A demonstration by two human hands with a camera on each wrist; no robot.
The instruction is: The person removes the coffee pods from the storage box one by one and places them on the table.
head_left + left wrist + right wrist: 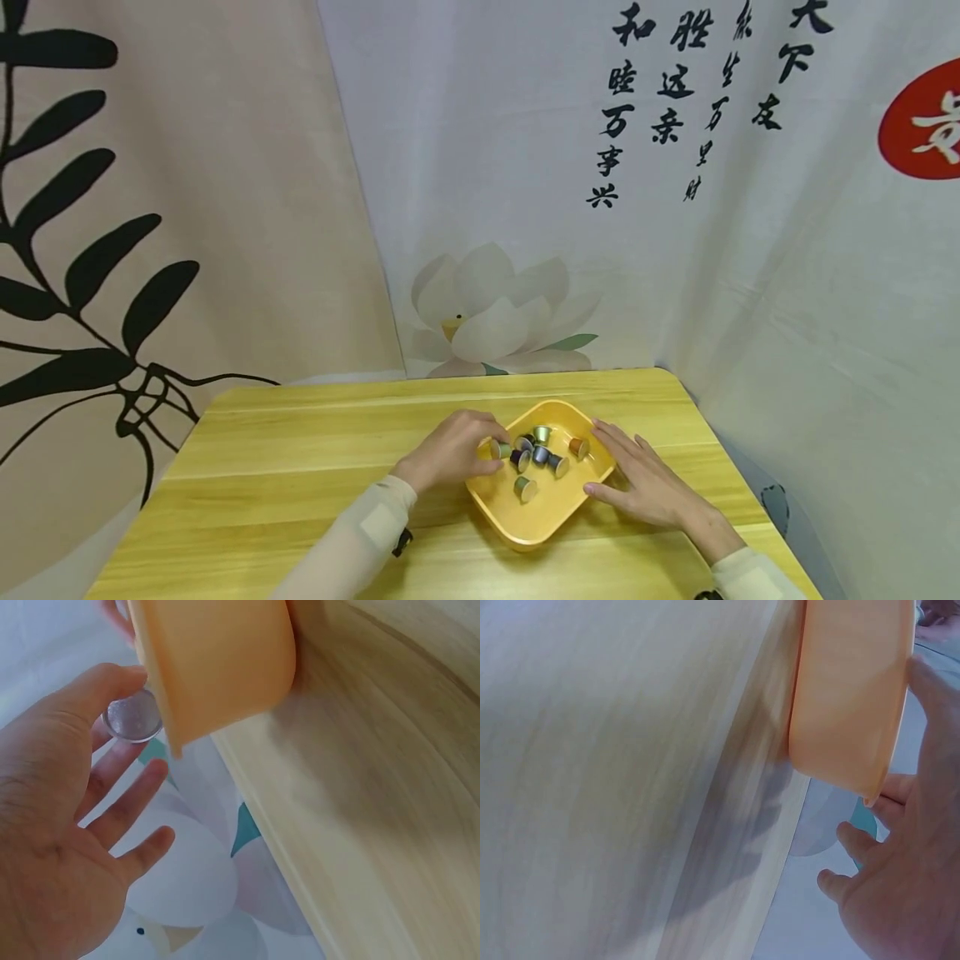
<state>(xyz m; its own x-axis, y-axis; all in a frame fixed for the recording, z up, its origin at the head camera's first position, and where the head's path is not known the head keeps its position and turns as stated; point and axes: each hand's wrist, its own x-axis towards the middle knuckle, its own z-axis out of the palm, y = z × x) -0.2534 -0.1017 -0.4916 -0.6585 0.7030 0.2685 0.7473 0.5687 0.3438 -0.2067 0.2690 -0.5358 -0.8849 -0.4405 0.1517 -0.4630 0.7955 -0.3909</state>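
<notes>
In the head view, a yellow plastic tray (551, 510) sits on the table with several coffee capsules in it. My left hand (453, 447) is over the tray's left rim. Between its thumb and index finger it pinches a pale green coffee capsule (500, 450), whose clear-looking round end (133, 718) shows in the left wrist view. The other left fingers are spread. At the tray's right side, my right hand (651, 487) touches the rim with extended fingers and thumb. An orange capsule (578, 448) lies nearest it, and a green capsule (526, 489) lies toward the front.
The wooden table (300, 492) extends on both sides of the tray. Behind it hangs a pale cloth (480, 167) printed with a flower, dark leaves and black characters. Purple (520, 460), blue (541, 455) and silvery capsules (542, 434) cluster mid-tray.
</notes>
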